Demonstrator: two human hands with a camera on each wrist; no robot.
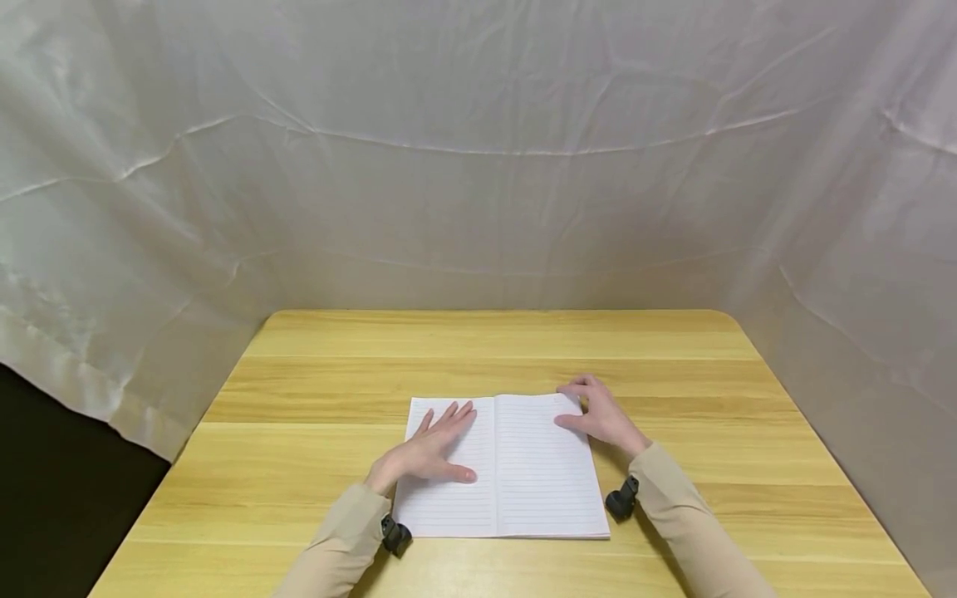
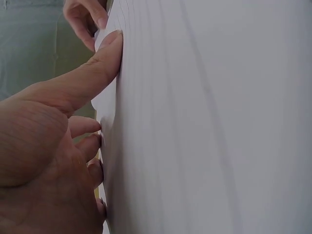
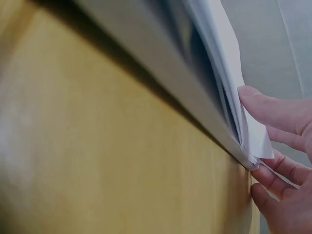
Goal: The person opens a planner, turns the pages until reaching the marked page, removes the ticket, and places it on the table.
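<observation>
An open lined notebook (image 1: 549, 477) lies on the wooden table, its blank white pages spread on both sides of the middle fold. My left hand (image 1: 428, 454) rests on the left page with fingers spread and fairly straight; in the left wrist view its thumb (image 2: 105, 56) touches the paper. At the far right corner, my right hand (image 1: 607, 422) has its thumb on top of the right page and its other fingers at the edge. The right wrist view shows a page corner (image 3: 261, 139) lifted between thumb and fingers, with slight gaps among the sheets below.
The light wooden table (image 1: 299, 473) extends around the notebook. Pale grey cloth (image 1: 493, 208) hangs behind the table and along both sides. A dark area (image 1: 67, 490) shows at the lower left. Each wrist carries a small black camera (image 1: 622, 500).
</observation>
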